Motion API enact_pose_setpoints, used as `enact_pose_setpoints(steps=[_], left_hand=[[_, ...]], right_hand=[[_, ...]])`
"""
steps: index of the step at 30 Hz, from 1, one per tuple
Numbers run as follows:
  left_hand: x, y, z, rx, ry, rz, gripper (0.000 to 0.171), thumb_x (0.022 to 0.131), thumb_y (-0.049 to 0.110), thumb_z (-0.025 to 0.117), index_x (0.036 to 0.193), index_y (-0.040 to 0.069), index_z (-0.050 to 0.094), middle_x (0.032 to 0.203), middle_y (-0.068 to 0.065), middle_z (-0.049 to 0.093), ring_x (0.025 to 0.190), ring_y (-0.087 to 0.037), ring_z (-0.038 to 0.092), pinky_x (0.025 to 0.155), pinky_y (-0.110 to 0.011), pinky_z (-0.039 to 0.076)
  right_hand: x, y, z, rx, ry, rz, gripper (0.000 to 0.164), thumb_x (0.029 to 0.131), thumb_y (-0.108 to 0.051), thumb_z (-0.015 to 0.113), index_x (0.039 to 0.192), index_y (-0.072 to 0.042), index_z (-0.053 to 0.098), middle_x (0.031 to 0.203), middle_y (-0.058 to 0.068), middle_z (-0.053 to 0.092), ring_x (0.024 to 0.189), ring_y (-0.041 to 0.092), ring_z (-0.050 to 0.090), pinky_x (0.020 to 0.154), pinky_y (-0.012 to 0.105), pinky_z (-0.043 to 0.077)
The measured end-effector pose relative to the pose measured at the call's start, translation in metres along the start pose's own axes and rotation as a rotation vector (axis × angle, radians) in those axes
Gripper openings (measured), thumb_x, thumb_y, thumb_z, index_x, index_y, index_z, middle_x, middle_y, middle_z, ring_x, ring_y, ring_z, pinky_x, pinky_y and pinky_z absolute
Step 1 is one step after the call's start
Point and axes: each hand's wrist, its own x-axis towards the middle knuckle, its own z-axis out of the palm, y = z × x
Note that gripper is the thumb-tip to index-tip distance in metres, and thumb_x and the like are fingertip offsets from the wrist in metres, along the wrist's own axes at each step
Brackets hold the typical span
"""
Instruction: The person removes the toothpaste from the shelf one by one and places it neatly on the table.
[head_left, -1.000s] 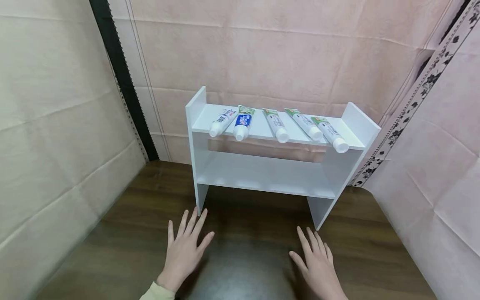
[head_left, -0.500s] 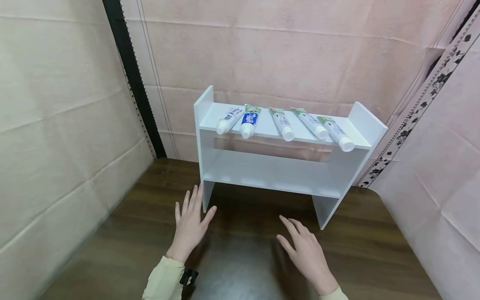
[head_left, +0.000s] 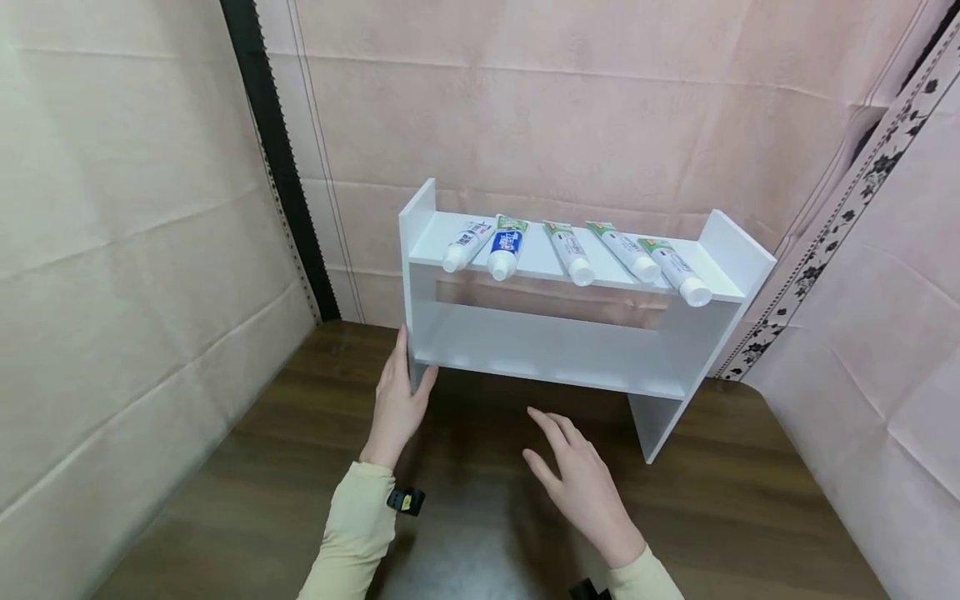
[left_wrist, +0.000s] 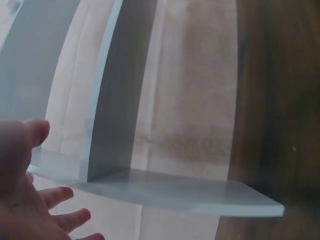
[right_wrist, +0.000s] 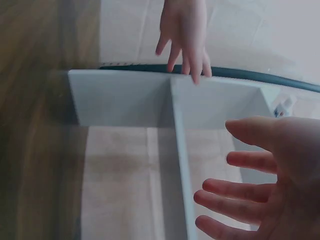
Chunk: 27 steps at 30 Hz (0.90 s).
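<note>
A white two-tier shelf (head_left: 551, 348) stands on the dark wooden table. Several toothpaste tubes lie in a row on its top board, caps toward the front; one tube (head_left: 507, 243) has a blue label. My left hand (head_left: 395, 412) is at the shelf's left side panel (head_left: 422, 287), fingers extended along its outer side and thumb on the inner side. Those fingers look spread in the left wrist view, and whether they touch the panel I cannot tell. In front of the lower board, my right hand (head_left: 581, 479) hovers with relaxed, apart fingers, holding nothing.
Pale cloth walls (head_left: 585, 125) close off the back and both sides. A black strip (head_left: 281, 158) runs down the back left corner, and a floral border (head_left: 847, 217) down the right one. Dark table surface (head_left: 247, 467) extends in front of the shelf.
My left hand has moved forward and up to the shelf's left panel. My right hand has shifted left and a little forward, away from the right panel's foot. The tubes stay in place.
</note>
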Motion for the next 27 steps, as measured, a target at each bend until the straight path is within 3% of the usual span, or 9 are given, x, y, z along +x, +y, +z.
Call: enact_pose_setpoints(steps=[6,10,17,22,27], left_hand=[[0.014,0.010,0.006,-0.118,0.066,0.002,0.076,0.098,0.034,0.055,0.155,0.039,0.005,0.162,-0.007,0.019,0.144,-0.037,0.029,0.109,-0.064,0.030],[0.020,0.011,0.010,-0.155,0.085,0.012,0.075,0.097,0.030,0.055,0.155,0.040,0.007,0.161,-0.007,0.022,0.142,-0.037,0.031,0.108,-0.065,0.031],[0.026,0.002,0.021,-0.207,0.104,0.058,0.083,0.097,0.011,0.055,0.154,0.042,0.005,0.162,-0.006,0.021,0.144,-0.035,0.031,0.112,-0.059,0.030],[0.026,-0.006,0.028,-0.229,0.186,0.078,0.083,0.096,0.006,0.055,0.153,0.045,0.009,0.154,-0.012,0.033,0.139,-0.036,0.037,0.110,-0.058,0.033],[0.028,-0.010,0.037,-0.237,0.257,0.100,0.079,0.097,0.010,0.054,0.154,0.043,0.010,0.151,-0.013,0.036,0.135,-0.035,0.042,0.107,-0.055,0.039]], right_hand=[[0.016,-0.011,-0.007,0.033,0.044,-0.092,0.059,0.091,-0.024,0.067,0.145,-0.019,0.044,0.139,0.008,0.052,0.123,0.028,0.053,0.099,0.055,0.043],[0.025,-0.015,-0.010,0.035,0.042,-0.134,0.061,0.091,-0.024,0.067,0.147,-0.020,0.042,0.142,0.010,0.049,0.128,0.029,0.049,0.102,0.054,0.042],[0.037,-0.024,-0.019,0.032,0.038,-0.188,0.063,0.091,-0.024,0.067,0.147,-0.021,0.040,0.139,0.008,0.049,0.128,0.028,0.048,0.103,0.050,0.042],[0.043,-0.030,-0.021,0.018,0.026,-0.206,0.063,0.092,-0.024,0.067,0.148,-0.021,0.039,0.141,0.010,0.048,0.128,0.029,0.048,0.103,0.050,0.042],[0.064,-0.044,-0.023,-0.006,0.058,-0.282,0.061,0.092,-0.024,0.066,0.147,-0.019,0.040,0.142,0.013,0.046,0.130,0.031,0.047,0.105,0.051,0.042]])
